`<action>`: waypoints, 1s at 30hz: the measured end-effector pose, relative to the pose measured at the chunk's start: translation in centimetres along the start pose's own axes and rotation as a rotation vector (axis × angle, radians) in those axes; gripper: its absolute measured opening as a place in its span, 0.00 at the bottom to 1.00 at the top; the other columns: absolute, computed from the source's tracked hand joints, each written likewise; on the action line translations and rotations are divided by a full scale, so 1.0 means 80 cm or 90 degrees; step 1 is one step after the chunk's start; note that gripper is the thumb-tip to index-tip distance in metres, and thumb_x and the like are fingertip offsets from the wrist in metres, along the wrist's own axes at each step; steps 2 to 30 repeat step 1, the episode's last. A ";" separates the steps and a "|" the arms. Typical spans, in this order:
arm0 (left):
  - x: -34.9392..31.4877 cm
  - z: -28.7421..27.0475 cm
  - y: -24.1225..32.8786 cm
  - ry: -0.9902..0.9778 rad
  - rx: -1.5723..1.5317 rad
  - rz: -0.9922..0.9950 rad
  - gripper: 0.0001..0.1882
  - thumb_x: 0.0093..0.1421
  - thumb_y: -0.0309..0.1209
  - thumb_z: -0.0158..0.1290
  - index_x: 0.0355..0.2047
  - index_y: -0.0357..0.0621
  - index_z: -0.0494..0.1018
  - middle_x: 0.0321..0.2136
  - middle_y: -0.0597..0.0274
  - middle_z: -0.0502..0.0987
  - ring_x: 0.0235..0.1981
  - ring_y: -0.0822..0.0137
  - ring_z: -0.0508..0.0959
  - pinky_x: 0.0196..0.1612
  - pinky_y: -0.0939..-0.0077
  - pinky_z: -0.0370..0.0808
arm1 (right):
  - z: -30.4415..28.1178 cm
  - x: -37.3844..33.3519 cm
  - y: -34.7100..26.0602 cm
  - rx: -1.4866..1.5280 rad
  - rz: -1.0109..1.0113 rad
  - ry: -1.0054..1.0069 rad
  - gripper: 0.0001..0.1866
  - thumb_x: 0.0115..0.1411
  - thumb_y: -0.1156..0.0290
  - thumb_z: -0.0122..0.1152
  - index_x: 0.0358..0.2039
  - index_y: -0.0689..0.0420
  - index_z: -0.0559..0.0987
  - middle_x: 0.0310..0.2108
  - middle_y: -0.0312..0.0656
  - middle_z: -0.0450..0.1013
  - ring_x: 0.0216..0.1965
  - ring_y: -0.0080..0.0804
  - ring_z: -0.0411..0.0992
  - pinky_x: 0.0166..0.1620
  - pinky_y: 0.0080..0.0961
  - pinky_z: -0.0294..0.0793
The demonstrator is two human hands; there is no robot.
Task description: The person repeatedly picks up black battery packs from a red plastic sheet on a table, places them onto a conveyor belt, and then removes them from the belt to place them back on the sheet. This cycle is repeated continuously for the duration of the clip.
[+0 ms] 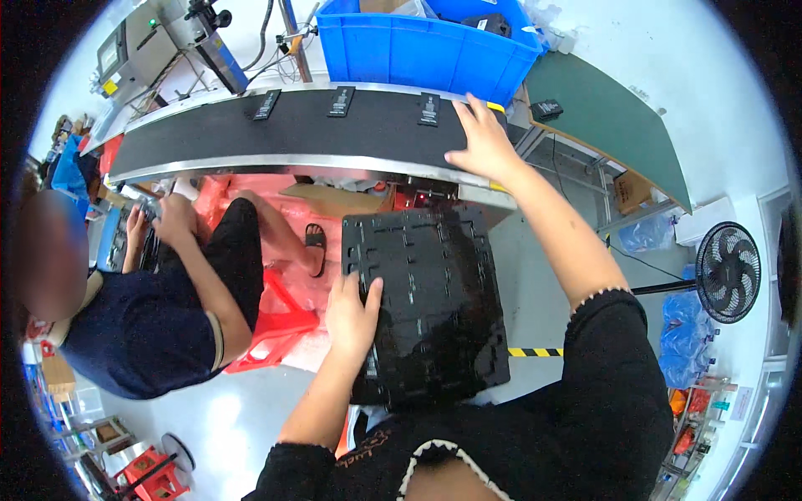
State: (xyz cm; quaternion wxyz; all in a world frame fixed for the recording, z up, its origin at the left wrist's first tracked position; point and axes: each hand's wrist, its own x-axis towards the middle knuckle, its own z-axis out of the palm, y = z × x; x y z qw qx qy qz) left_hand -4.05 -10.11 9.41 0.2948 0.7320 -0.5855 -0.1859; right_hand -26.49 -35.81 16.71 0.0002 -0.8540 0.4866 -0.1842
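Observation:
My left hand [351,313] grips the left edge of a glossy black moulded tray [434,301] that rests against my lap, thumb on top. My right hand [483,142] reaches out over the right end of a black conveyor belt [292,125], fingers spread and palm down, with nothing in it. Three small flat black rectangular parts lie along the belt; the nearest part [428,109] sits just left of my right fingers, the other two [341,101] [266,104] further left.
A blue plastic bin [418,50] stands behind the belt. A seated person in a dark shirt [159,326] works at the left on a red stool [276,326]. A green-topped table [610,117] and a floor fan [728,271] are at right.

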 end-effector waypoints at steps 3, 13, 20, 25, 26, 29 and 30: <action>-0.001 0.003 -0.006 -0.017 0.002 -0.015 0.26 0.56 0.44 0.57 0.47 0.36 0.71 0.42 0.44 0.73 0.44 0.46 0.74 0.48 0.58 0.71 | 0.012 0.033 0.011 -0.037 0.022 -0.027 0.51 0.42 0.59 0.70 0.65 0.56 0.54 0.66 0.59 0.46 0.66 0.57 0.48 0.66 0.43 0.52; -0.001 0.003 -0.006 -0.017 0.002 -0.015 0.26 0.56 0.44 0.57 0.47 0.36 0.71 0.42 0.44 0.73 0.44 0.46 0.74 0.48 0.58 0.71 | 0.012 0.033 0.011 -0.037 0.022 -0.027 0.51 0.42 0.59 0.70 0.65 0.56 0.54 0.66 0.59 0.46 0.66 0.57 0.48 0.66 0.43 0.52; -0.001 0.003 -0.006 -0.017 0.002 -0.015 0.26 0.56 0.44 0.57 0.47 0.36 0.71 0.42 0.44 0.73 0.44 0.46 0.74 0.48 0.58 0.71 | 0.012 0.033 0.011 -0.037 0.022 -0.027 0.51 0.42 0.59 0.70 0.65 0.56 0.54 0.66 0.59 0.46 0.66 0.57 0.48 0.66 0.43 0.52; -0.001 0.003 -0.006 -0.017 0.002 -0.015 0.26 0.56 0.44 0.57 0.47 0.36 0.71 0.42 0.44 0.73 0.44 0.46 0.74 0.48 0.58 0.71 | 0.012 0.033 0.011 -0.037 0.022 -0.027 0.51 0.42 0.59 0.70 0.65 0.56 0.54 0.66 0.59 0.46 0.66 0.57 0.48 0.66 0.43 0.52; -0.001 0.003 -0.006 -0.017 0.002 -0.015 0.26 0.56 0.44 0.57 0.47 0.36 0.71 0.42 0.44 0.73 0.44 0.46 0.74 0.48 0.58 0.71 | 0.012 0.033 0.011 -0.037 0.022 -0.027 0.51 0.42 0.59 0.70 0.65 0.56 0.54 0.66 0.59 0.46 0.66 0.57 0.48 0.66 0.43 0.52; -0.001 0.003 -0.006 -0.017 0.002 -0.015 0.26 0.56 0.44 0.57 0.47 0.36 0.71 0.42 0.44 0.73 0.44 0.46 0.74 0.48 0.58 0.71 | 0.012 0.033 0.011 -0.037 0.022 -0.027 0.51 0.42 0.59 0.70 0.65 0.56 0.54 0.66 0.59 0.46 0.66 0.57 0.48 0.66 0.43 0.52; -0.001 0.003 -0.006 -0.017 0.002 -0.015 0.26 0.56 0.44 0.57 0.47 0.36 0.71 0.42 0.44 0.73 0.44 0.46 0.74 0.48 0.58 0.71 | 0.012 0.033 0.011 -0.037 0.022 -0.027 0.51 0.42 0.59 0.70 0.65 0.56 0.54 0.66 0.59 0.46 0.66 0.57 0.48 0.66 0.43 0.52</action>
